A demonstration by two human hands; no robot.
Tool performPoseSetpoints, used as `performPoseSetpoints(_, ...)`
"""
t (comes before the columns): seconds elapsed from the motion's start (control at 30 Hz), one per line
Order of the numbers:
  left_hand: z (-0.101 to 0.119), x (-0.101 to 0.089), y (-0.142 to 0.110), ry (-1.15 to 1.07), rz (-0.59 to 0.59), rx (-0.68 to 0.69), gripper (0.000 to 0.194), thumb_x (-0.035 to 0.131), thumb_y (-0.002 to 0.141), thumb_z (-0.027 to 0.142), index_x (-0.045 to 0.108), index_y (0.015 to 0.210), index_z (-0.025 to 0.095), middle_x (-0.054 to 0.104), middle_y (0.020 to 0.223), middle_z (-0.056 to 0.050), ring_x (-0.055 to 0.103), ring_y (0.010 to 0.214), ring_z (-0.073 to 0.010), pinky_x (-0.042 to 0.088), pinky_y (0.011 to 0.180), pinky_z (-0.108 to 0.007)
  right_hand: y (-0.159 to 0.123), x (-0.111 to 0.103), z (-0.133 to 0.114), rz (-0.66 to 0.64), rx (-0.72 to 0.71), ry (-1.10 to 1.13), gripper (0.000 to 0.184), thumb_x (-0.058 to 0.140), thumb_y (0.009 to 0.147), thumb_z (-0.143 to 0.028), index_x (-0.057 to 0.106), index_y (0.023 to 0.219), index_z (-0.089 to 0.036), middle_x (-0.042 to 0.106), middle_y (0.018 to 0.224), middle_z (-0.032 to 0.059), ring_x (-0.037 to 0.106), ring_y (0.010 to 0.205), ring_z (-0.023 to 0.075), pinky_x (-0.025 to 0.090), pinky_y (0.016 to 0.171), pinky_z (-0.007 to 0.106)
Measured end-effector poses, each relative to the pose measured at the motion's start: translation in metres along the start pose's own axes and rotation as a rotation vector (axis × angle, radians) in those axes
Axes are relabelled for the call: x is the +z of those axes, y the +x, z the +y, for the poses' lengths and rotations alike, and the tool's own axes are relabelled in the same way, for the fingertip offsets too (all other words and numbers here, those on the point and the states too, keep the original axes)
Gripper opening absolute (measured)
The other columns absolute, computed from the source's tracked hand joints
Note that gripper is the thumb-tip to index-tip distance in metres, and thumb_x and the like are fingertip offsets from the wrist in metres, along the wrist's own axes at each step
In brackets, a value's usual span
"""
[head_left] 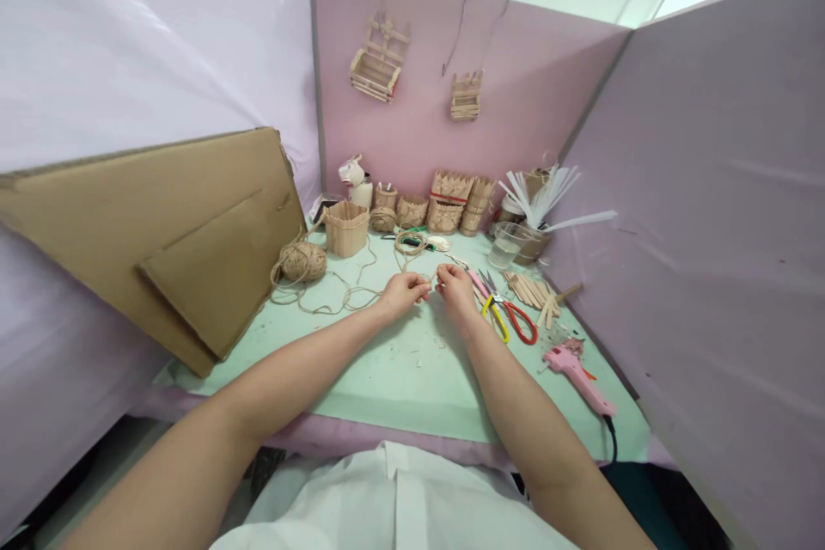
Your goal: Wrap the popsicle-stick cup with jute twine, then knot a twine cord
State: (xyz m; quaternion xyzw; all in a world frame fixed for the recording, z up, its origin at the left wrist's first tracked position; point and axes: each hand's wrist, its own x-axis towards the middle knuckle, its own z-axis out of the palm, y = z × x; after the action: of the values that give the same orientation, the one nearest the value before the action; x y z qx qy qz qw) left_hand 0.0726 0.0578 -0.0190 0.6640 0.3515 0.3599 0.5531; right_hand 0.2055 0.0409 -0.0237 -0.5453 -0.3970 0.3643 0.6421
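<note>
Over the middle of the table my left hand (pixel 403 296) and my right hand (pixel 455 287) are close together, fingertips pinched and almost meeting. A thin piece of jute twine appears between the fingertips; its exact ends are hidden by the fingers. A ball of twine (pixel 302 261) lies to the left, and its loose strand (pixel 348 307) winds over the table toward my left hand. Just beyond the hands is a small coil of twine (pixel 411 246). Scissors with red handles (pixel 521 323) and a tool with yellow handles (pixel 495 318) lie right of my right hand.
A wooden-stick basket (pixel 346 229) stands behind the twine ball. More stick baskets (pixel 444 215) line the back wall. Flat wooden sticks (pixel 532 290), a clear plastic cup (pixel 506 246) and a pink glue gun (pixel 580 376) are at right. Cardboard sheets (pixel 212 249) lean at left.
</note>
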Motion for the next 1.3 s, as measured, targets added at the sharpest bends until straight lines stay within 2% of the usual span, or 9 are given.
performPoseSetpoints(0.13, -0.008, -0.002, 0.004, -0.155, -0.004, -0.040, 0.020, 0.067, 0.067, 0.027, 0.065, 0.081, 0.012, 0.065, 0.070, -0.005, 0.053, 0.058, -0.0098, 0.042, 0.059, -0.025, 0.004, -0.006, -0.006, 0.000, 0.029, 0.078, 0.026, 0.067, 0.059, -0.040, 0.056, 0.067, -0.018, 0.046, 0.058, -0.0048, 0.040, 0.052, 0.0072, 0.034, 0.050, 0.021)
performPoseSetpoints(0.37, -0.010, -0.001, 0.005, -0.243, -0.016, -0.053, 0.028, 0.067, 0.066, 0.027, 0.068, 0.090, 0.012, 0.067, 0.076, -0.006, 0.056, 0.067, -0.0103, 0.043, 0.068, -0.026, 0.001, -0.005, -0.013, -0.058, 0.055, 0.133, 0.029, 0.069, 0.059, -0.043, 0.060, 0.071, -0.018, 0.051, 0.064, -0.0032, 0.043, 0.057, 0.0076, 0.035, 0.052, 0.021)
performPoseSetpoints(0.6, -0.007, -0.004, 0.006, -0.228, -0.006, -0.036, 0.028, 0.063, 0.067, 0.032, 0.066, 0.089, 0.013, 0.063, 0.075, -0.003, 0.052, 0.064, -0.0092, 0.040, 0.064, -0.024, -0.001, -0.006, -0.018, -0.053, 0.075, 0.087, 0.038, 0.059, 0.067, -0.056, 0.057, 0.070, -0.019, 0.056, 0.067, -0.0001, 0.046, 0.057, 0.0090, 0.036, 0.051, 0.022)
performPoseSetpoints(0.77, -0.003, -0.005, 0.003, -0.131, 0.021, 0.035, 0.031, 0.062, 0.068, 0.040, 0.066, 0.084, 0.014, 0.057, 0.063, 0.000, 0.046, 0.058, -0.0093, 0.035, 0.058, -0.023, -0.002, -0.005, -0.011, -0.147, 0.185, -0.081, 0.044, 0.050, 0.074, -0.060, 0.060, 0.070, -0.018, 0.059, 0.068, 0.0030, 0.047, 0.057, 0.0110, 0.034, 0.047, 0.021)
performPoseSetpoints(0.87, -0.001, -0.005, 0.001, -0.099, 0.000, 0.077, 0.031, 0.061, 0.069, 0.039, 0.066, 0.085, 0.013, 0.055, 0.062, 0.002, 0.042, 0.056, -0.0086, 0.032, 0.056, -0.023, -0.003, -0.004, -0.008, -0.233, 0.213, -0.067, 0.041, 0.057, 0.071, -0.058, 0.061, 0.074, -0.018, 0.060, 0.070, 0.0031, 0.050, 0.060, 0.0117, 0.035, 0.049, 0.021)
performPoseSetpoints(0.97, -0.002, -0.005, 0.000, -0.093, -0.019, 0.100, 0.027, 0.060, 0.070, 0.036, 0.066, 0.082, 0.013, 0.055, 0.064, 0.002, 0.041, 0.057, -0.0083, 0.032, 0.056, -0.023, -0.005, -0.004, -0.009, -0.299, 0.183, 0.024, 0.034, 0.069, 0.062, -0.049, 0.059, 0.074, -0.019, 0.059, 0.067, -0.0006, 0.052, 0.060, 0.0110, 0.037, 0.051, 0.021)
performPoseSetpoints(1.07, -0.004, -0.006, 0.000, -0.061, -0.016, 0.088, 0.025, 0.059, 0.071, 0.035, 0.066, 0.080, 0.013, 0.054, 0.063, 0.002, 0.041, 0.057, -0.0084, 0.031, 0.056, -0.023, -0.005, -0.005, -0.009, -0.273, 0.122, 0.067, 0.032, 0.073, 0.057, -0.042, 0.055, 0.069, -0.019, 0.055, 0.063, -0.0040, 0.049, 0.057, 0.0089, 0.036, 0.052, 0.020)
performPoseSetpoints(1.3, -0.003, -0.007, 0.000, 0.022, -0.006, 0.074, 0.031, 0.062, 0.069, 0.043, 0.065, 0.075, 0.012, 0.057, 0.064, 0.000, 0.045, 0.060, -0.0102, 0.032, 0.057, -0.023, -0.006, -0.001, -0.005, -0.223, 0.056, 0.024, 0.028, 0.068, 0.062, -0.041, 0.052, 0.065, -0.018, 0.053, 0.058, -0.0042, 0.047, 0.053, 0.0084, 0.037, 0.052, 0.021)
